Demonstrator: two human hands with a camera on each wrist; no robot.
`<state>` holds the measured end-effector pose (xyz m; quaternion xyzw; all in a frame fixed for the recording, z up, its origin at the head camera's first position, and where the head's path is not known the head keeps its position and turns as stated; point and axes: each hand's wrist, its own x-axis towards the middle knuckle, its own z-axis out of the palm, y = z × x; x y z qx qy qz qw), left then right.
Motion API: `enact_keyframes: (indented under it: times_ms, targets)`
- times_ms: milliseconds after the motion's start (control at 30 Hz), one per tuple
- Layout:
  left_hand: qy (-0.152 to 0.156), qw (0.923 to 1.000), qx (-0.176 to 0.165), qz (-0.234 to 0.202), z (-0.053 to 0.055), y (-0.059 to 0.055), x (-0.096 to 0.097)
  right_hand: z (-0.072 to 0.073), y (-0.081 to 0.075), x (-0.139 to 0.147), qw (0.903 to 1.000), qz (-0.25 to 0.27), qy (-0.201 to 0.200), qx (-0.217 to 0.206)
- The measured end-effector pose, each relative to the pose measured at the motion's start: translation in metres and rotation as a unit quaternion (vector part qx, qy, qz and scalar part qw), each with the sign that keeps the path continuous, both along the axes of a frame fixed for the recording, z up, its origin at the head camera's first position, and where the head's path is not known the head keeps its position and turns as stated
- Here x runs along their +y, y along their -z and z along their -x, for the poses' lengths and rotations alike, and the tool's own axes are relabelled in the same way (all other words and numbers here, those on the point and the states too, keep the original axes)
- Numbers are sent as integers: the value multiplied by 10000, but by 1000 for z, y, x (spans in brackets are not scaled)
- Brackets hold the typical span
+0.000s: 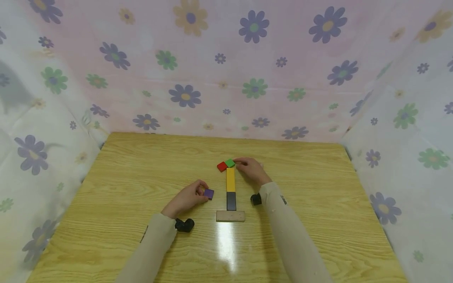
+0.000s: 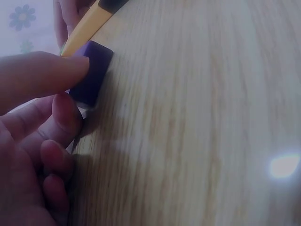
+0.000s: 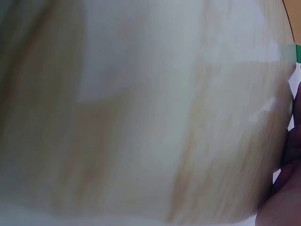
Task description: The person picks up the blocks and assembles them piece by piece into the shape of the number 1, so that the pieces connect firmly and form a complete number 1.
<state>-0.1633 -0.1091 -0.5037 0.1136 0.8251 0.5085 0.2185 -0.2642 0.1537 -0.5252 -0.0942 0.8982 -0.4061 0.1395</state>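
My left hand [image 1: 187, 199] pinches a small square purple block [image 1: 209, 193] between thumb and fingers, left of a line of blocks. In the left wrist view the thumb lies on the purple block [image 2: 94, 70], low over the wood. My right hand [image 1: 250, 169] reaches to a green square block [image 1: 230, 162], its extended fingertips right at the block's right edge. Beside the green block lies a red square block [image 1: 221, 166], their corners close together. Below them a long yellow block [image 1: 231, 179] meets a black block [image 1: 231, 201], with a plain wooden block [image 1: 230, 215] crosswise at the near end.
The wood-grain table [image 1: 141, 169] carries all the blocks. Flower-printed curtains [image 1: 219, 70] enclose its back and sides. A black wrist camera [image 1: 185, 225] shows under the left wrist, another black wrist camera [image 1: 256, 199] beside the right sleeve.
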Motion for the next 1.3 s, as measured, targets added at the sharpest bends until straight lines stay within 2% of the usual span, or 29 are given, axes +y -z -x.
enact_keyframes:
  times_ms: [133,267,367,500,700,867,1133,1300]
  targets:
    - [-173,9997,-11,166,6,20,-2,1,1,-1,9999,-94,10,52]
    - [-324,9990,19,304,5,21,0,1,1,-1,9998,-172,40,98]
    - [-385,9981,219,436,4,23,2,1,1,-1,9998,-193,46,96]
    - [-415,9965,445,574,3,23,5,2,1,-1,9998,-169,35,85]
    - [-445,9953,557,657,3,23,7,3,4,0,9996,-231,23,172]
    - [-551,9919,713,890,4,24,11,2,4,1,9996,-232,7,168]
    - [-980,9875,616,1072,7,21,21,4,5,3,9996,-210,-9,162]
    - [-1225,9812,569,1380,10,21,27,2,4,2,9995,-258,-8,187]
